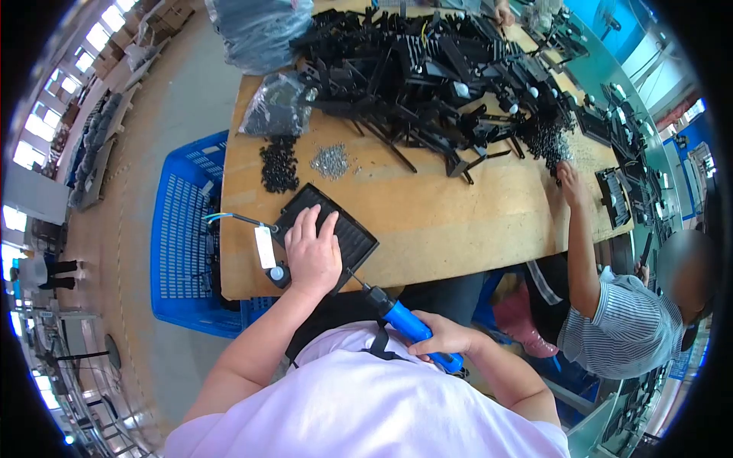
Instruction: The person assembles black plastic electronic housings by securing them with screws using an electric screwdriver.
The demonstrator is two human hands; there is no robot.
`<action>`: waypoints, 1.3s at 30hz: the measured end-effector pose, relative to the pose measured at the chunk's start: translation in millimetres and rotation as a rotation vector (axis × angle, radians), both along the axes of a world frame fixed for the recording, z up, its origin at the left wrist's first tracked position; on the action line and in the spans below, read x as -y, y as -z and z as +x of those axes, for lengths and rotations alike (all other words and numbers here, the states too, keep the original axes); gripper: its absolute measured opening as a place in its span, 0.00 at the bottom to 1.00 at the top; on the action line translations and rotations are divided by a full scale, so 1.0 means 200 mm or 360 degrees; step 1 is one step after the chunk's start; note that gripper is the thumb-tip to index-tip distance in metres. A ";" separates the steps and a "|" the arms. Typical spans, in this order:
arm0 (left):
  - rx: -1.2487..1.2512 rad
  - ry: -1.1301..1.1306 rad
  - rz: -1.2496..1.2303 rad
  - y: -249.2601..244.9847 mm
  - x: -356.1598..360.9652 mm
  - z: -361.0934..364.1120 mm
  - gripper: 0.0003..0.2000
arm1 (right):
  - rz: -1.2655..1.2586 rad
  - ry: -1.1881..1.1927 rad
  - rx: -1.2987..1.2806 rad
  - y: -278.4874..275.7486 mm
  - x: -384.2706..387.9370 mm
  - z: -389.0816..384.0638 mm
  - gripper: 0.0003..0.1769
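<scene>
My left hand [313,253] lies with fingers stretched out on a black rectangular finned housing [354,238] near the table's front edge. From the housing's left corner runs a cable [246,218] with coloured wire ends, and a white tag [264,247] hangs beside it. A small black part with a pale round lens [277,272] sits at its lower left. My right hand [443,336] is wrapped round a blue electric screwdriver [406,319]. Its thin bit points up and left, with the tip right at the housing's near edge.
Behind the housing lie a pile of black screws [279,164] and a pile of silver screws [330,161]. Black brackets and housings [427,76] heap up at the back. A blue crate [174,229] stands left of the table [458,221]. At right, a co-worker's hand [569,183] reaches into small parts.
</scene>
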State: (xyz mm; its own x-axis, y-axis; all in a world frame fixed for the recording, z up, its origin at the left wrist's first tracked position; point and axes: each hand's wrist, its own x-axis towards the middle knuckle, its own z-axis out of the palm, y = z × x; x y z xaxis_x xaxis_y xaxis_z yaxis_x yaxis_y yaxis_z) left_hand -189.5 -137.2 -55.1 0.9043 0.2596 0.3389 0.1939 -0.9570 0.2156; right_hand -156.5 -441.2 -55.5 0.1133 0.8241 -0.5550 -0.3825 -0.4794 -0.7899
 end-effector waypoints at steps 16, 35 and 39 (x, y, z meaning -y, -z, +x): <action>-0.1340 0.1066 0.0226 -0.31 -0.10 0.50 0.26 | -0.0261 0.0477 0.0544 -0.15 0.25 -0.04 0.42; -0.0586 0.0487 -0.0887 -0.29 -0.54 -0.01 0.21 | -0.0616 0.0383 0.1940 -0.13 -0.09 0.43 0.51; 0.0196 -0.0078 -0.1324 -0.28 -0.76 -0.38 0.18 | -0.0854 0.0188 0.2291 -0.22 -0.29 0.47 0.53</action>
State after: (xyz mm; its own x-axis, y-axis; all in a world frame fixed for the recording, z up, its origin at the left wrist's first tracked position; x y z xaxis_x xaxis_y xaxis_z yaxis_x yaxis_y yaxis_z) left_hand -265.1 15.4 1.9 0.8546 0.5064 0.1150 0.1602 -0.4679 0.8691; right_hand -63.4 -384.0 -11.3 0.8438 0.5178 -0.1409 0.4727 -0.8415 -0.2614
